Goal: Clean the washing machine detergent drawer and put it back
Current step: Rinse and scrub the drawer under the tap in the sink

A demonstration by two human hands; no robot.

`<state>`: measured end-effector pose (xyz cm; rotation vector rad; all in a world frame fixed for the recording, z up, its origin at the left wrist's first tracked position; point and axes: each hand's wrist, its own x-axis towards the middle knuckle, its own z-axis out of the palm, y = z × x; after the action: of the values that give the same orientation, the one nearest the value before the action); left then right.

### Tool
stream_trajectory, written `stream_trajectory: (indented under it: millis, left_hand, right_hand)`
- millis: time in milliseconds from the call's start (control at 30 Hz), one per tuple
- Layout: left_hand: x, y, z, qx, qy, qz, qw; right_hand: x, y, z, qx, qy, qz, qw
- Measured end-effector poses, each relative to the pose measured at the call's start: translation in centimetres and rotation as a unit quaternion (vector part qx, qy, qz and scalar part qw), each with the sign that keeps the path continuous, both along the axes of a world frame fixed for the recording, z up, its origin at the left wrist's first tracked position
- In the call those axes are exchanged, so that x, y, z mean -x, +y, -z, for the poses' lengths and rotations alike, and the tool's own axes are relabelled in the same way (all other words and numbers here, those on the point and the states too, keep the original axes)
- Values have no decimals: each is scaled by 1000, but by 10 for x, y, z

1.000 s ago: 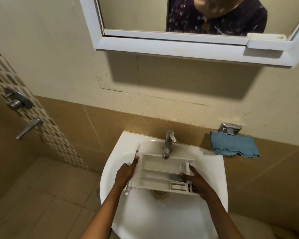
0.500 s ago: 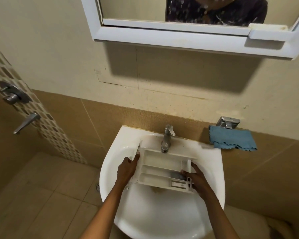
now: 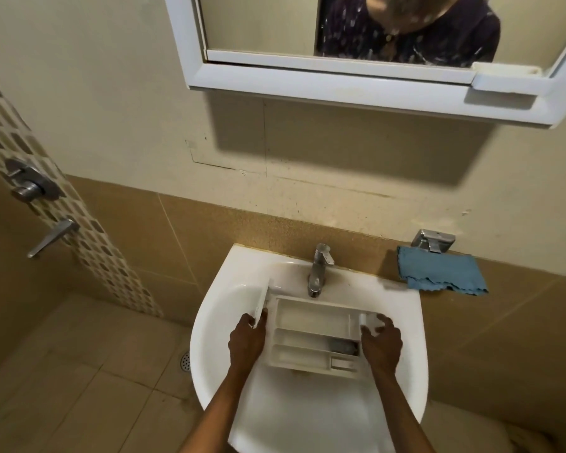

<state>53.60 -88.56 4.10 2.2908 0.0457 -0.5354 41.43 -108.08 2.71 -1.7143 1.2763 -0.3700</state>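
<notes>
The white plastic detergent drawer (image 3: 311, 322), with several compartments facing up, lies inside the white wash basin (image 3: 229, 302) just below the chrome tap (image 3: 317, 269). My left hand (image 3: 247, 341) grips the drawer's left end, at its front panel. My right hand (image 3: 381, 343) is at the drawer's right end, thumb against its edge and fingers spread apart above the corner. No water runs from the tap.
A blue cloth (image 3: 441, 271) hangs from a chrome holder (image 3: 433, 238) on the wall right of the basin. A white-framed mirror (image 3: 340, 76) hangs above. Shower valve handles (image 3: 33, 188) are on the tiled wall at left, a floor drain (image 3: 185, 361) below.
The drawer has been turned a little and settled lower in the basin under the tap. My right hand's fingers have come away from the drawer's right end and spread.
</notes>
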Motion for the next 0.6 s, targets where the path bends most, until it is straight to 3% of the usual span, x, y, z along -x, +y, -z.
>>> stream_trajectory:
  millis: [67, 133, 200, 267, 500, 600]
  left_hand:
    - [1, 2, 5, -20, 6, -9, 1000]
    - [-1, 6, 10, -39, 21, -21, 999]
    - [-3, 8, 10, -50, 28, -31, 998]
    - [-6, 9, 9, -63, 28, -32, 997]
    - [-10, 11, 8, -68, 20, -27, 997]
    - [-11, 9, 7, -54, 22, -27, 998]
  right_hand:
    - [-11, 6, -12, 22, -46, 28, 998]
    - [-27, 7, -21, -30, -87, 40, 995]
    - [-47, 4, -30, -200, -173, 67, 962]
    - [-65, 3, -38, -398, -238, 91, 881]
    - [-88, 18, -33, -520, -223, 98, 819]
    - [-95, 23, -31, -534, -158, 9, 830]
